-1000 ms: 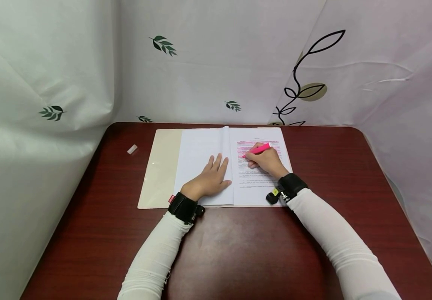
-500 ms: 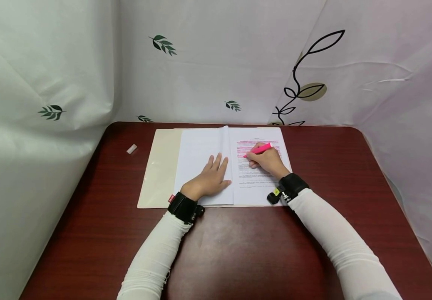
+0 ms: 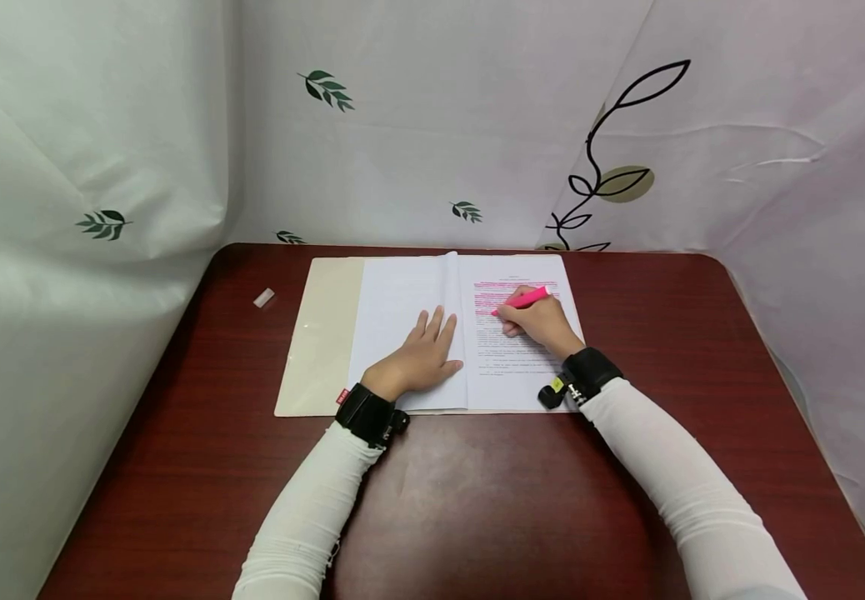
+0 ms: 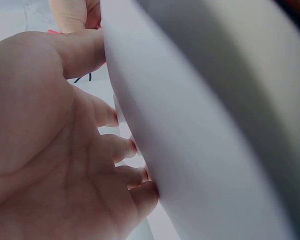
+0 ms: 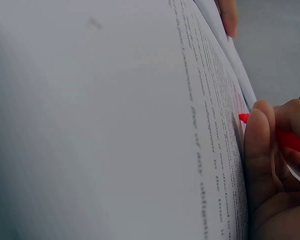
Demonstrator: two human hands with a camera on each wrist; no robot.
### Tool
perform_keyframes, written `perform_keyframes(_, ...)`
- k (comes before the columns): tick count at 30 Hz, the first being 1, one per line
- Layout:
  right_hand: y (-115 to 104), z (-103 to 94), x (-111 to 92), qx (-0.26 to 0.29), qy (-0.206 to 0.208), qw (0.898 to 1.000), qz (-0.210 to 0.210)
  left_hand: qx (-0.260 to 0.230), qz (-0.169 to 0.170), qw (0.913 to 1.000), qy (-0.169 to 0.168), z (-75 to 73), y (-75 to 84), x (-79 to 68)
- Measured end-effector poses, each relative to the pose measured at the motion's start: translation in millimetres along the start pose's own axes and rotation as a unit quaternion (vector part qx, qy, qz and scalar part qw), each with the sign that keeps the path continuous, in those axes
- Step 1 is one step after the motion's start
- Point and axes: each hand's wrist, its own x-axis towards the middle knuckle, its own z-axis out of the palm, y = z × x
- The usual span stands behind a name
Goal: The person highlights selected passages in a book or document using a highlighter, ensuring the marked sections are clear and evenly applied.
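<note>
My right hand (image 3: 541, 322) pinches a pink highlighter (image 3: 528, 297), its tip down at the printed lines of the right-hand page (image 3: 511, 390). Pink bands cover the upper lines of that page; the lower lines are plain black print. In the right wrist view the highlighter's red-looking tip (image 5: 243, 118) meets the paper beyond the thumb. My left hand (image 3: 419, 358) rests with fingers spread on the blank left-hand page (image 3: 395, 292). Its fingertips (image 4: 149, 192) press on the paper in the left wrist view. Both pages lie in an opened cream folder (image 3: 320, 333).
A small white block (image 3: 263, 297), perhaps an eraser, lies on the dark red-brown table (image 3: 477, 500) left of the folder. White cloth (image 3: 402, 150) with leaf prints hangs behind the table and at both sides.
My right hand has slid slightly to the right with the highlighter, its tip following a printed line. The left hand has stayed in place.
</note>
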Motion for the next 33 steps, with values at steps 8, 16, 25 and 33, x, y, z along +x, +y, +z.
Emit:
perform_keyframes(8,-1.3,-1.3,-2.3,-0.002,0.003,1.0,0.01,0.003,-0.001,1.0,-0.003,0.1,-0.6,0.7)
perform_keyframes(16,-0.6,-2.6,-2.0,-0.011,0.005,1.0,0.018,-0.001,-0.004,1.0,-0.002,-0.1,0.3,-0.3)
perform_keyframes(25,-0.8,-3.3,-2.9,-0.008,0.005,1.0,0.024,0.0,-0.004,1.0,-0.004,-0.4,0.1,-1.2)
perform_keyframes(33,4.3,-5.0,-1.3,0.005,0.007,1.0,0.003,0.005,-0.001,1.0,-0.001,0.1,-0.4,-0.8)
